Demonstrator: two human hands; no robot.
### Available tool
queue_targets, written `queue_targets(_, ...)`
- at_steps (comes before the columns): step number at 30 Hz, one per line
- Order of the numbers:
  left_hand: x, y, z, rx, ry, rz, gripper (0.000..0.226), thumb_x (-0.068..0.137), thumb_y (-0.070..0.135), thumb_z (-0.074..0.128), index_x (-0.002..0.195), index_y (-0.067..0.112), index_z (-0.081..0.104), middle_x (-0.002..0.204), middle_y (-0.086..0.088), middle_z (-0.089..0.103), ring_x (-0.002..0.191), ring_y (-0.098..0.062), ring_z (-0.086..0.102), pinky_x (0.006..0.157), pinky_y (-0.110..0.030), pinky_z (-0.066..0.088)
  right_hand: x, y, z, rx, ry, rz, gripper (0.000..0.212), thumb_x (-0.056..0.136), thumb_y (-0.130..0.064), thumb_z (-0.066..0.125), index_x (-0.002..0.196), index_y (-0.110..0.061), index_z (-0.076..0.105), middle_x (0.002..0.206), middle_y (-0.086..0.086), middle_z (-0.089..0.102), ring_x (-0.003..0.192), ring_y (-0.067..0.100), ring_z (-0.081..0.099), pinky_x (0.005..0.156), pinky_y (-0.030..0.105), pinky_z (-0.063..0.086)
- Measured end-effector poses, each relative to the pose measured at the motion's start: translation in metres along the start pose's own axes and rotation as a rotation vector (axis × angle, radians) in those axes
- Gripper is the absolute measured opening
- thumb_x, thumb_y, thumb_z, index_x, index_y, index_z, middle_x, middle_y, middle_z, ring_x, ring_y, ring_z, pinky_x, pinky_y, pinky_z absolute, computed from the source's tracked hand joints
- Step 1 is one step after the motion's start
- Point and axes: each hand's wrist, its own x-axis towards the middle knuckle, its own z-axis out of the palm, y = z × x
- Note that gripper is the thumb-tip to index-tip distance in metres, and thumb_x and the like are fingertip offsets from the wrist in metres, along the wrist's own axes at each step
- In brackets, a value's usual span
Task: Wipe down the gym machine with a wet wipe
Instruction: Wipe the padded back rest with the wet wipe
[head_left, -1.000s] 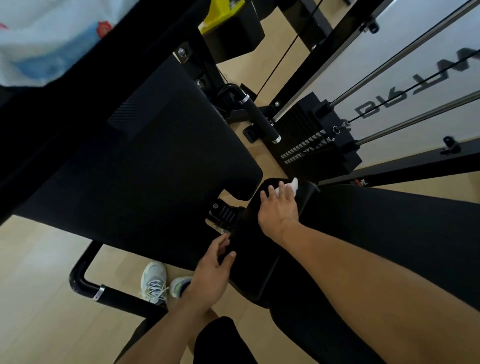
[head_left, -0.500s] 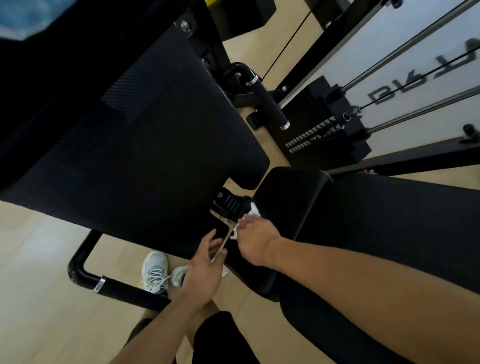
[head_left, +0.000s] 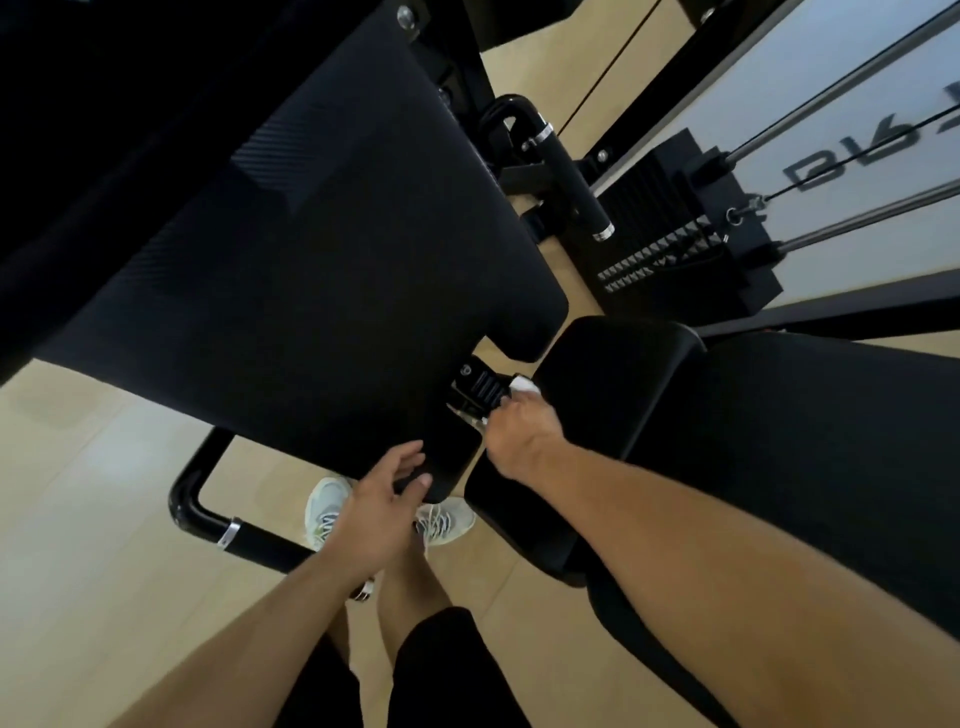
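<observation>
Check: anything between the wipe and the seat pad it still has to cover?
Nothing visible. The right hand holds the wipe at the seat pad's near edge, beside the ribbed bracket. The left hand rests on the back pad's corner, clear of the seat.

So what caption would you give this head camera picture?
Right hand presses a white wet wipe into the gap beside the seat pad; left hand rests on the back pad.

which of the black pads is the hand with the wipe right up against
The small seat pad at centre: the right hand holds the white wipe at its near edge. The big back pad is to its left.
</observation>
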Motion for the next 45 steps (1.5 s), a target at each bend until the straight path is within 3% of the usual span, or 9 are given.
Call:
queue_targets(4, -0.015, 0.004, -0.005, 0.100, -0.032, 0.025, 0.044, 0.101, 0.032, 0.058, 0.144, 0.036, 0.047, 0.136, 0.018, 0.057, 0.105, 0.013, 0.055, 0.100, -0.025, 0.044, -0.048, -0.050, 0.015, -0.020, -0.020, -0.153, 0.043, 0.107, -0.022, 0.035, 0.143, -0.004, 0.050, 0.148, 0.017, 0.048, 0.136, 0.030, 0.044, 0.114, 0.041, 0.035)
queue_targets(10, -0.045, 0.023, -0.005, 0.140, -0.118, 0.049, 0.047, 0.101, 0.031, 0.058, 0.146, 0.035, 0.044, 0.138, 0.015, 0.056, 0.125, -0.001, 0.051, 0.108, -0.030, 0.043, -0.107, -0.046, 0.026, -0.096, -0.011, -0.238, 0.043, 0.107, -0.018, 0.034, 0.147, -0.007, 0.047, 0.161, 0.012, 0.030, 0.145, 0.029, 0.032, 0.118, 0.040, 0.026)
queue_targets(14, -0.062, 0.036, 0.008, 0.158, -0.166, 0.067, 0.044, 0.100, 0.025, 0.059, 0.142, 0.035, 0.049, 0.137, 0.016, 0.058, 0.130, -0.001, 0.051, 0.110, -0.030, 0.043, -0.149, -0.037, 0.023, -0.150, 0.018, -0.179, 0.046, 0.107, -0.019, 0.033, 0.150, -0.008, 0.041, 0.152, 0.016, 0.040, 0.135, 0.029, 0.041, 0.112, 0.040, 0.032)
queue_targets(18, -0.075, 0.052, 0.027, 0.132, -0.213, 0.114, 0.043, 0.100, 0.023, 0.061, 0.141, 0.032, 0.052, 0.134, 0.015, 0.060, 0.128, 0.001, 0.051, 0.112, -0.027, 0.040, -0.166, -0.007, 0.006, -0.072, -0.021, -0.008, 0.050, 0.110, -0.035, 0.028, 0.149, -0.008, 0.044, 0.155, 0.016, 0.037, 0.143, 0.031, 0.033, 0.116, 0.044, 0.027)
queue_targets(22, -0.077, 0.058, 0.037, 0.119, -0.235, 0.174, 0.042, 0.099, 0.027, 0.061, 0.137, 0.042, 0.050, 0.133, 0.021, 0.059, 0.125, 0.007, 0.052, 0.112, -0.032, 0.043, -0.142, 0.070, -0.022, 0.070, -0.032, 0.299, 0.077, 0.106, -0.056, 0.024, 0.161, -0.003, 0.010, 0.169, 0.018, 0.005, 0.157, 0.031, 0.001, 0.127, 0.045, 0.003)
queue_targets(27, -0.072, 0.054, 0.029, 0.071, -0.215, 0.190, 0.035, 0.099, 0.030, 0.062, 0.128, 0.048, 0.054, 0.130, 0.029, 0.057, 0.123, 0.008, 0.052, 0.108, -0.032, 0.046, -0.099, 0.121, -0.038, -0.052, 0.020, 0.544, 0.078, 0.104, -0.059, 0.022, 0.156, -0.001, 0.029, 0.162, 0.021, 0.028, 0.150, 0.035, 0.021, 0.121, 0.048, 0.017)
queue_targets(41, -0.096, 0.060, -0.003, 0.066, -0.197, 0.113, 0.032, 0.097, 0.025, 0.066, 0.124, 0.040, 0.059, 0.125, 0.017, 0.065, 0.120, 0.000, 0.058, 0.107, -0.036, 0.049, -0.182, -0.077, 0.027, 0.246, 0.008, 0.260, 0.071, 0.106, -0.030, 0.029, 0.157, 0.006, -0.005, 0.165, 0.027, -0.011, 0.153, 0.041, -0.015, 0.124, 0.052, -0.008)
queue_targets(43, -0.101, 0.062, -0.009, 0.067, -0.180, 0.114, 0.031, 0.097, 0.020, 0.065, 0.121, 0.040, 0.060, 0.122, 0.016, 0.066, 0.119, -0.003, 0.059, 0.102, -0.028, 0.050, -0.186, -0.089, 0.032, 0.492, 0.047, 0.211, 0.074, 0.103, -0.026, 0.038, 0.160, -0.002, -0.004, 0.168, 0.020, -0.006, 0.156, 0.035, -0.005, 0.126, 0.043, -0.002)
queue_targets(45, -0.107, 0.068, -0.017, 0.046, -0.132, 0.109, 0.031, 0.098, 0.014, 0.063, 0.121, 0.034, 0.062, 0.120, 0.014, 0.066, 0.117, -0.005, 0.060, 0.089, -0.013, 0.049, -0.188, -0.094, 0.029, 0.935, 0.139, 0.194, 0.070, 0.101, -0.022, 0.049, 0.162, -0.015, 0.014, 0.167, 0.008, 0.022, 0.150, 0.025, 0.027, 0.120, 0.029, 0.026)
